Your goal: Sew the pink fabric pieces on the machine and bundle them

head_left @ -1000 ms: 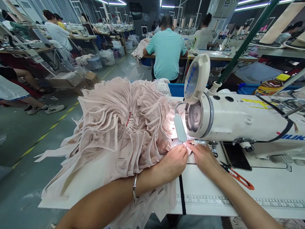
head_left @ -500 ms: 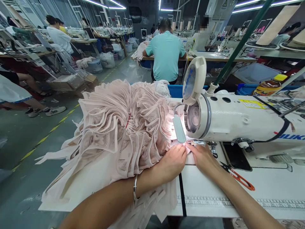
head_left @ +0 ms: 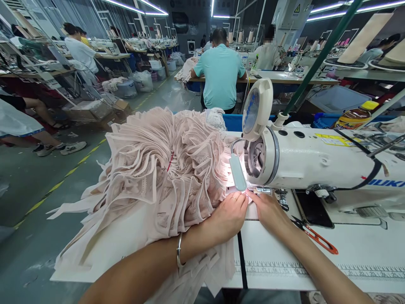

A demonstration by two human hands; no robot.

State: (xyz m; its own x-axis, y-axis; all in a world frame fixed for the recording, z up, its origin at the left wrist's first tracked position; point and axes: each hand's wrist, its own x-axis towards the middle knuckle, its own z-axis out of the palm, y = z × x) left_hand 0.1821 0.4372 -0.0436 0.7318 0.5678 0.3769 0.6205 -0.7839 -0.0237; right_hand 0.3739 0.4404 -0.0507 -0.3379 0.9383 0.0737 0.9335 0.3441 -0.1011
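A big heap of pale pink lace-trimmed fabric pieces (head_left: 158, 169) is piled on the left of the sewing table (head_left: 348, 249). My left hand (head_left: 228, 217) rests on the edge of this fabric, fingers pressed flat toward the needle area. My right hand (head_left: 268, 211) lies opposite it, fingertips pinching the fabric under the head of the white sewing machine (head_left: 316, 160). Both sets of fingertips meet in the bright spot of the small lamp (head_left: 237, 171). A metal bangle (head_left: 179, 251) sits on my left wrist.
Orange-handled thread snips (head_left: 316, 238) lie on the table right of my right hand. A printed ruler (head_left: 316, 270) runs along the table's front edge. Ahead a person in a teal shirt (head_left: 221, 71) sits at another bench; other workers sit left across the aisle.
My hands have stayed at the needle area on the fabric. The view has shifted slightly; nothing else has visibly moved.
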